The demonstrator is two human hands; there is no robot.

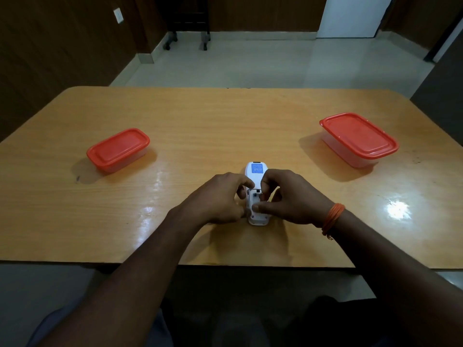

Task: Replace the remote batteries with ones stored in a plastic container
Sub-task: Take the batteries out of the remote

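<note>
So from the head cam, the white remote (256,189) is lying face down near the front middle of the wooden surface (225,121), blue label on the far end, and both hands are on its near half where the battery bay is. The left hand (220,196) is pinching the left edge of the body to steady it, and the right hand (288,196) has its fingertips curled over the bay with the thumb pressed low on the casing. I honestly can't tell if it's got a battery or the cover between the fingers, too small and shadowed. The remote looks like light, stiff, smooth plastic, so it'll probably skate on that glossy top unless one hand keeps it pinned by the long edges. Batteries would be small, slick and rolly, best nipped at the ends. The two containers with red lids, a smaller one (117,150) far left and a bigger one (358,139) far right, sit well apart from the remote, both closed. Those lids are likely flexy, so I'd peel from a corner lip while holding the tub down.
</note>
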